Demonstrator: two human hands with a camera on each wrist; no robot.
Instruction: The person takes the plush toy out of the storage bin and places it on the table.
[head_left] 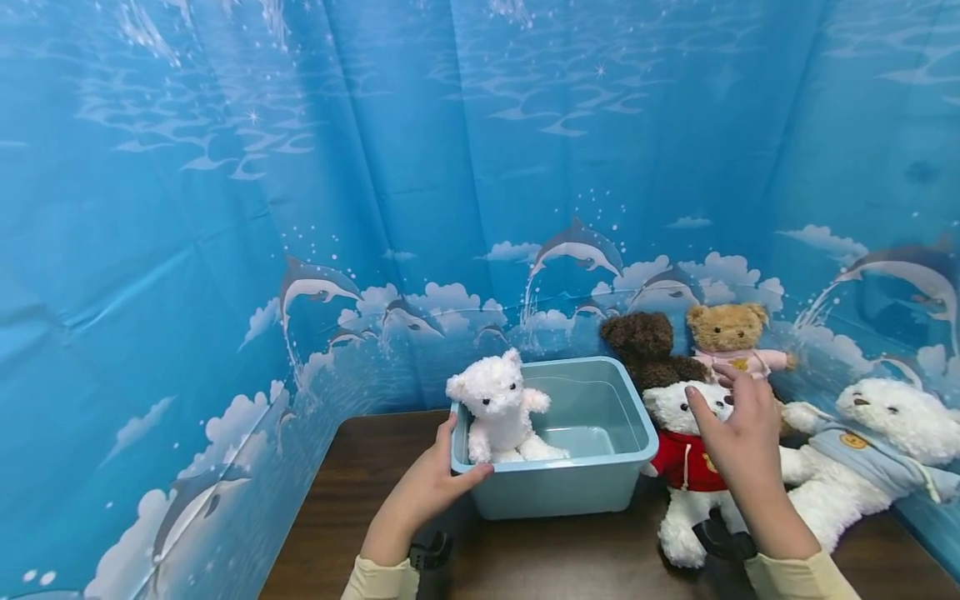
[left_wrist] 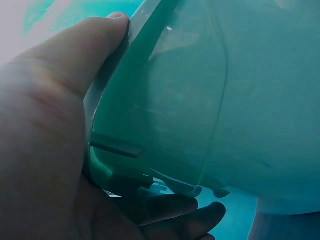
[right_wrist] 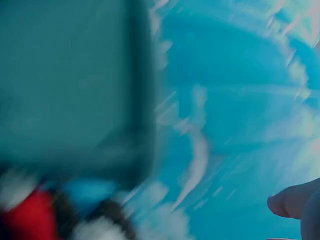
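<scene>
A light blue plastic bin (head_left: 555,492) stands on the table with a white teddy bear (head_left: 498,408) sitting inside at its left end. My left hand (head_left: 423,492) grips the bin's front left corner; in the left wrist view the thumb (left_wrist: 100,45) lies along the rim and the fingers reach beneath it. Over the bears to the right, my right hand (head_left: 750,433) is raised with its fingers spread, holding nothing. Nearest to it is a white bear in a red hoodie (head_left: 686,458), partly covered in the head view. Only a fingertip (right_wrist: 287,202) shows in the blurred right wrist view.
Behind the red-clad bear are a dark brown bear (head_left: 641,342) and a tan bear in pink (head_left: 727,329). A white bear in a light blue hoodie (head_left: 862,450) leans at the right. A dolphin-print curtain (head_left: 420,208) hangs behind the brown table (head_left: 360,467).
</scene>
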